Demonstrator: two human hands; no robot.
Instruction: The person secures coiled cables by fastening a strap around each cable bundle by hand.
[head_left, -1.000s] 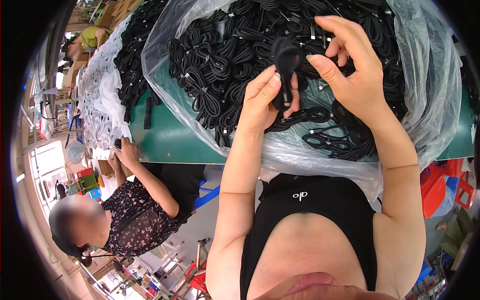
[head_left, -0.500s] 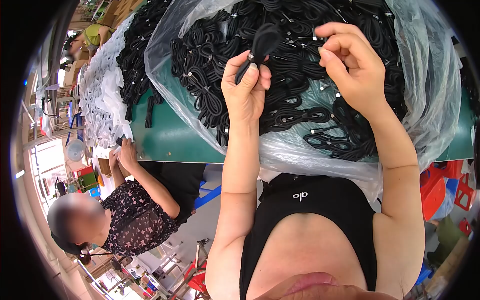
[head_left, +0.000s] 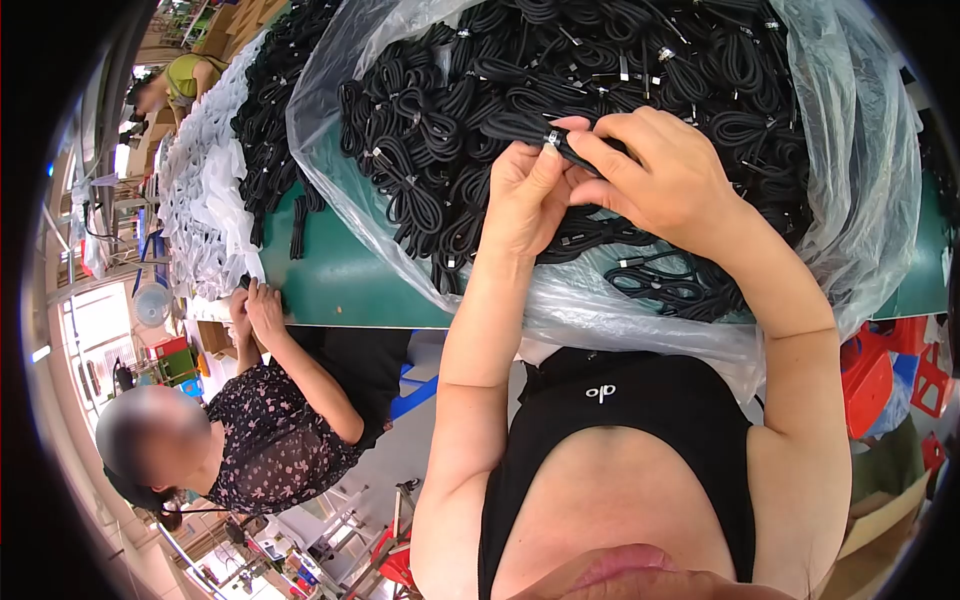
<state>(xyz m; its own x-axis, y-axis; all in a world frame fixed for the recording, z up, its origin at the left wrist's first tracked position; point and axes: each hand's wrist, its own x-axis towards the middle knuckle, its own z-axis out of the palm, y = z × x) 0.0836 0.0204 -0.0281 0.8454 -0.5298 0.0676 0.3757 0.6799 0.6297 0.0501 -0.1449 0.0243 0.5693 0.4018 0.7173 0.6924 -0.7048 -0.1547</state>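
A coiled black cable bundle (head_left: 516,126) with a shiny band round its middle is held above the heap. My left hand (head_left: 527,200) is closed on it, thumb pressed near the band. Fingers and thumb of my right hand (head_left: 660,175) are closed round the bundle's right end and hide part of it. Beneath both hands lies a heap of similar coiled black cables (head_left: 420,130), some with light metal plugs showing. They rest in a large clear plastic bag (head_left: 850,180) spread open on the green table (head_left: 340,270).
On the left, a co-worker in a flowered top (head_left: 280,430) handles a small dark item at the table edge. More black cables (head_left: 270,120) and white plastic bags (head_left: 210,180) are piled there. Red plastic stools (head_left: 870,380) stand at the right. Another person (head_left: 185,75) is farther back.
My right hand has come left and down onto the cable bundle. My left hand has moved slightly right and lower, and the bundle has turned from upright to nearly level.
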